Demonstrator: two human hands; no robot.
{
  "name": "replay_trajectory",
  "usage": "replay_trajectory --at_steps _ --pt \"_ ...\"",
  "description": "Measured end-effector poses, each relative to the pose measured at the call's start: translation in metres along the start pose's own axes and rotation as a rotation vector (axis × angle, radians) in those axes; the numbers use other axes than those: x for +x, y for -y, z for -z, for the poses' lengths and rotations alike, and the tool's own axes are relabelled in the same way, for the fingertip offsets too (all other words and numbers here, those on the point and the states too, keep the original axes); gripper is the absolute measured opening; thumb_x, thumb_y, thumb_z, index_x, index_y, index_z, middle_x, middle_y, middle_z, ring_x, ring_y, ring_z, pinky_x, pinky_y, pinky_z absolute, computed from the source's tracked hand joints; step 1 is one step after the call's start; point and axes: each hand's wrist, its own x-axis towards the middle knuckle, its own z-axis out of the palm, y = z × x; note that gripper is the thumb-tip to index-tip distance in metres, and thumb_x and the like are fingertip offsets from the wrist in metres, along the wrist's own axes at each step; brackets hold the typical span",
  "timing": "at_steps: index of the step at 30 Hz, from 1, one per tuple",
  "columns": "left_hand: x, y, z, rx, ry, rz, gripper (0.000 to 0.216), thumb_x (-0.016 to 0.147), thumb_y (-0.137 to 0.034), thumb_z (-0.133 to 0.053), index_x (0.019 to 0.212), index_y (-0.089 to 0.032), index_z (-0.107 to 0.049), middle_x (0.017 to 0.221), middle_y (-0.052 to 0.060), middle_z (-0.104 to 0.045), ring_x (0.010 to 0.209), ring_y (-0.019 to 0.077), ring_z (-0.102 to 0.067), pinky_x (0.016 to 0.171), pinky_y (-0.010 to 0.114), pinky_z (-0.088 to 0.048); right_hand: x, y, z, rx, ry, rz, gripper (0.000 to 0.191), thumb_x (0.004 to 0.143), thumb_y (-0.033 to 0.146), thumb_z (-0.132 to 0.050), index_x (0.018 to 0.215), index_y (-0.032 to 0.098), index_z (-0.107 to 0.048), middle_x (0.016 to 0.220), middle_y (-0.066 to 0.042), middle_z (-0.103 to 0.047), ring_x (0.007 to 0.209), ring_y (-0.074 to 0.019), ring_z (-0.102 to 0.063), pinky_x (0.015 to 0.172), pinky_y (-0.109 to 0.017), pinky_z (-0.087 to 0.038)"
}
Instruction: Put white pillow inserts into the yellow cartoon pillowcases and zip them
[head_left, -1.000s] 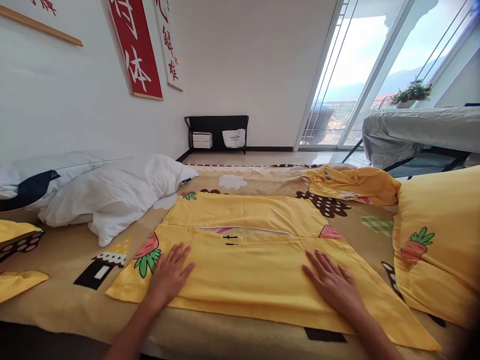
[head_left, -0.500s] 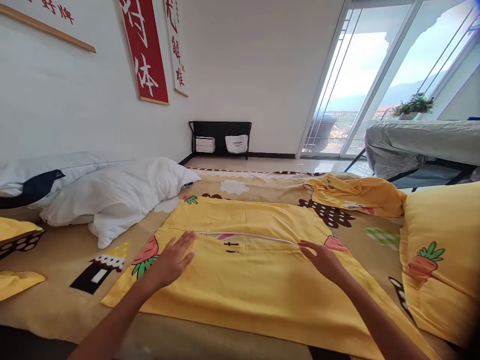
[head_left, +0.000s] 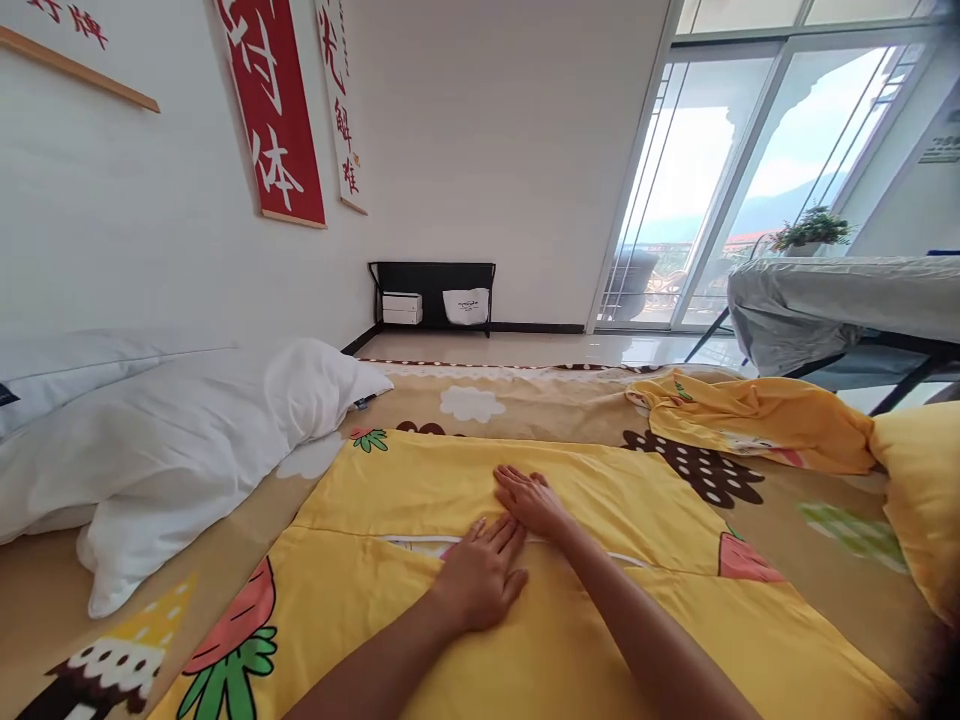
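A yellow pillowcase (head_left: 420, 480) with carrot prints lies flat on the bed in front of me, its zipper opening running across the middle. My left hand (head_left: 480, 575) lies flat on it, fingers stretched out, just below the zipper line. My right hand (head_left: 529, 497) rests flat beside it, slightly further away, fingers pointing left over the opening. The two hands nearly touch at the pillowcase's centre. Neither hand holds anything.
White pillows (head_left: 157, 445) lie at the left. A crumpled yellow cloth (head_left: 757, 420) and a yellow pillow (head_left: 919, 490) sit at the right on the patterned bedsheet (head_left: 540, 395). Beyond are a black rack (head_left: 431, 295), glass doors (head_left: 720, 190) and a covered table (head_left: 840, 305).
Both hands have slid from the pillowcase's outer sides inward and forward to meet at its centre by the zipper. My view has moved closer over the bed.
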Motion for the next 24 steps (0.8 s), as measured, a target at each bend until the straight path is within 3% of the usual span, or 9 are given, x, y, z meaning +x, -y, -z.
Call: replay_trajectory --at_steps 7,10,13,17,24 --pt "0.001 -0.007 0.011 -0.03 0.038 0.014 0.059 0.099 -0.049 -0.02 0.15 -0.022 -0.028 0.155 0.005 -0.03 0.144 0.0193 -0.023 0.119 0.044 -0.016 0.049 -0.017 -0.004 -0.042 0.031 -0.114 0.054 0.096 0.043 -0.032 0.145 0.022 -0.036 0.154 -0.01 -0.031 0.142 -0.023 -0.024 0.11 -0.049 -0.017" --pt "0.001 -0.006 0.011 -0.063 0.042 0.015 0.06 0.099 -0.049 -0.019 0.15 -0.021 -0.028 0.156 0.007 -0.029 0.145 0.0197 -0.022 0.119 0.046 -0.016 0.069 -0.023 -0.006 -0.042 -0.069 -0.182 0.053 0.092 0.042 -0.04 0.14 0.019 -0.041 0.146 -0.014 -0.041 0.135 -0.0258 -0.032 0.105 -0.046 -0.022" --pt "0.0 -0.007 0.011 -0.094 0.05 0.018 0.06 0.098 -0.05 -0.02 0.15 -0.02 -0.028 0.156 0.008 -0.027 0.145 0.0202 -0.021 0.119 0.047 -0.014 0.086 -0.029 -0.006 -0.025 -0.14 -0.216 0.036 0.088 0.037 -0.047 0.116 0.019 -0.058 0.126 -0.011 -0.058 0.12 -0.0259 -0.045 0.095 -0.04 -0.028" --pt "0.002 -0.01 0.015 -0.1 0.071 0.02 0.061 0.098 -0.049 -0.021 0.151 -0.018 -0.026 0.157 0.009 -0.024 0.146 0.0219 -0.018 0.119 0.05 -0.013 0.102 -0.036 -0.005 -0.008 -0.168 -0.153 0.017 0.087 0.03 -0.048 0.089 0.02 -0.061 0.098 -0.005 -0.067 0.101 -0.0209 -0.052 0.086 -0.033 -0.028" --pt "0.003 -0.013 0.018 -0.112 0.088 0.05 0.063 0.097 -0.051 -0.02 0.152 -0.02 -0.021 0.158 0.009 -0.019 0.147 0.0242 -0.014 0.118 0.055 -0.01 0.107 -0.037 -0.004 -0.077 -0.215 -0.064 0.019 0.093 0.026 -0.042 0.089 0.021 -0.06 0.101 -0.005 -0.067 0.102 -0.0203 -0.05 0.09 -0.034 -0.025"
